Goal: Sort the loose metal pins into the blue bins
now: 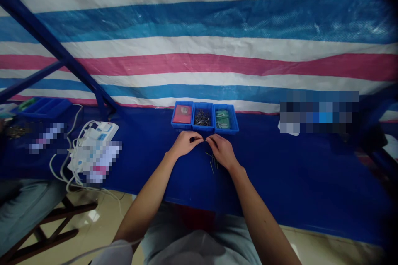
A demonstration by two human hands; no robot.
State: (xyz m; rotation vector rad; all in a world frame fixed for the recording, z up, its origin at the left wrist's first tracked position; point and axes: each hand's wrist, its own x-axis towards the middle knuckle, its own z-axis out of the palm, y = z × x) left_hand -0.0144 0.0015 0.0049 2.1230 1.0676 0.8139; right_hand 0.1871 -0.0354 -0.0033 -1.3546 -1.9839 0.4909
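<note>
My left hand [185, 143] and my right hand [221, 149] meet over the blue table, just in front of three small blue bins. Both are closed in a pinch, fingertips nearly touching around something thin and tiny that I cannot make out. Several thin metal pins [212, 167] lie loose on the table, partly under my right hand. The left bin holds a pink-red piece [182, 115], the middle one many dark metal pins [202, 118], and the right one green and clear small pieces [222, 120].
White power strips with tangled cables [93, 143] lie on the left of the blue table [273, 174]. Farther left are a blue divided tray [46, 107] and another person's leg [27, 211]. A blurred-out patch [320, 112] covers things at the back right. Striped sheeting [199, 64] hangs behind.
</note>
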